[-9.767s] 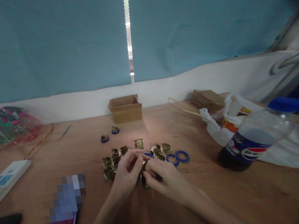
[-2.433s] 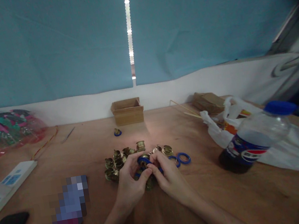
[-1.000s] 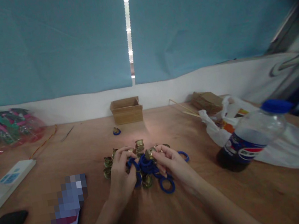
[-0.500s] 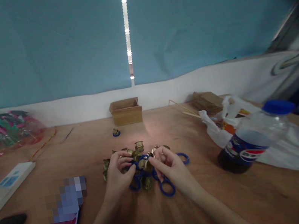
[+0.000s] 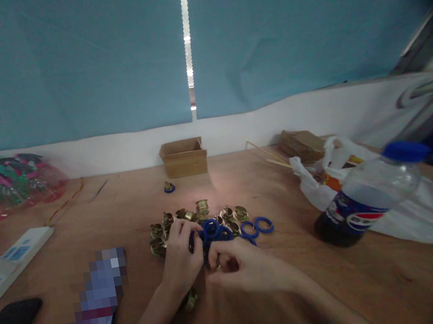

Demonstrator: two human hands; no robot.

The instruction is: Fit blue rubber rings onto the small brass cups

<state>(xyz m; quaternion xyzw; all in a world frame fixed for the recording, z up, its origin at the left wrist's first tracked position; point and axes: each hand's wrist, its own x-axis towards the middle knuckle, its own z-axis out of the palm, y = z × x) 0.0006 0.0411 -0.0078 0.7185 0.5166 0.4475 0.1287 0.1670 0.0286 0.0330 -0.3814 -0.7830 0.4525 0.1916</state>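
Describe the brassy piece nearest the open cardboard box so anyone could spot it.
On the wooden table stands an open cardboard box. In front of its left end is the brassy piece. It sits apart from the clustered pieces, a blue ring at its base.

Own body: left hand (image 5: 181, 251) and right hand (image 5: 247, 263) bare. Left forearm (image 5: 147, 323) at 7 o'clock, right forearm (image 5: 326, 296) at 5 o'clock: both bare to frame edge, slender, tapering toward narrow wrists (image 5: 170, 291). Fingers (image 5: 185, 227) slim; nails too small to make out.

Workshop-like table (image 5: 257, 183), loose metal parts (image 5: 240, 213)
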